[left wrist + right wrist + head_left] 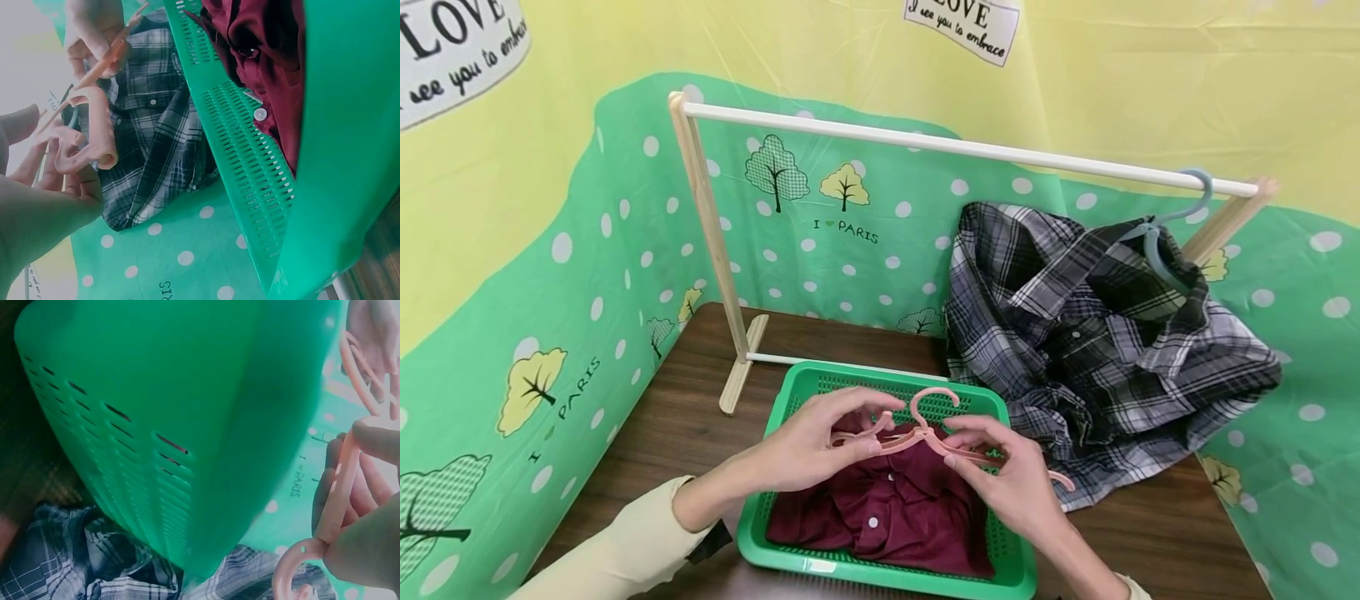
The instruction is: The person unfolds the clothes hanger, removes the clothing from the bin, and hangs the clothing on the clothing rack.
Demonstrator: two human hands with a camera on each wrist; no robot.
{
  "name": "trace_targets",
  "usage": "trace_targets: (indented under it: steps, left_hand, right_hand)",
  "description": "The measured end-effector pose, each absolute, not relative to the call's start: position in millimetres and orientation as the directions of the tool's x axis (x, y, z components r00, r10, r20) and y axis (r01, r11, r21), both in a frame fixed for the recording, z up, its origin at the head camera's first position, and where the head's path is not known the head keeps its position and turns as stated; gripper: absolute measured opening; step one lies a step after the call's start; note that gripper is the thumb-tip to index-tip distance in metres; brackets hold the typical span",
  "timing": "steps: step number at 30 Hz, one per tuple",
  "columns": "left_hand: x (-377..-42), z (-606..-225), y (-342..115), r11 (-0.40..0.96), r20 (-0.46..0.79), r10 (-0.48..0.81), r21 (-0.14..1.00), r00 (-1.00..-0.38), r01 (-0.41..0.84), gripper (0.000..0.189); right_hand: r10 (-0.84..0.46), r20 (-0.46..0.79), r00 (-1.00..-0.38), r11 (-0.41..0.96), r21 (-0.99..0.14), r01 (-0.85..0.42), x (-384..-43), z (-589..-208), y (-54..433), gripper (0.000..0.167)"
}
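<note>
A pink plastic hanger point(922, 433) is held up over a green basket point(891, 577), its hook pointing upward. My left hand point(812, 442) grips one arm of it between thumb and fingers. On the other arm, my right hand point(1018, 479) pinches with thumb and fingers, and the curled tip sticks out past that hand. In the left wrist view the near end of the hanger point(100, 125) bends round close to the fingers. Below both hands, a maroon buttoned shirt point(917, 517) lies bunched in the basket, partly hidden by them.
Behind the basket stands a wooden rack with a white rail point(880, 136). A black-and-white plaid shirt point(1075, 350) on a blue hanger point(1197, 196) hangs from its right end and spreads onto the brown table point(655, 442). Patterned cloth point(625, 167) encloses the sides.
</note>
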State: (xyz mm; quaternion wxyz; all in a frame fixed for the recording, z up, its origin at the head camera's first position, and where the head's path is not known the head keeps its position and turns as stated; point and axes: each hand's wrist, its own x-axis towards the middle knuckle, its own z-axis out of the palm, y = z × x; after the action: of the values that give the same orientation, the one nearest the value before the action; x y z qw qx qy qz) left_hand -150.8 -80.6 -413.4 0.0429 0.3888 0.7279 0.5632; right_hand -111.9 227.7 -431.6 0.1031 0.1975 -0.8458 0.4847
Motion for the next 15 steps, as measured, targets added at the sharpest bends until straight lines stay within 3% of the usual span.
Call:
trace_targets:
  steps: [8, 15]
  left_hand:
    - [-154.3, -407.0, -92.2, 0.074, 0.425, 0.467, 0.855, -0.776, 0.513, 0.015]
    - [-158.4, -405.5, -108.2, 0.071, 0.464, 0.376, 0.849, -0.802, 0.524, 0.018]
  right_hand:
    - [-0.201, 0.426, -0.882, 0.488, -0.737, -0.467, -111.4, -432.0, 232.8, 0.044]
    - [-0.142, 0.409, -0.902, 0.479, -0.768, -0.424, -112.6, -430.6, 241.9, 0.042]
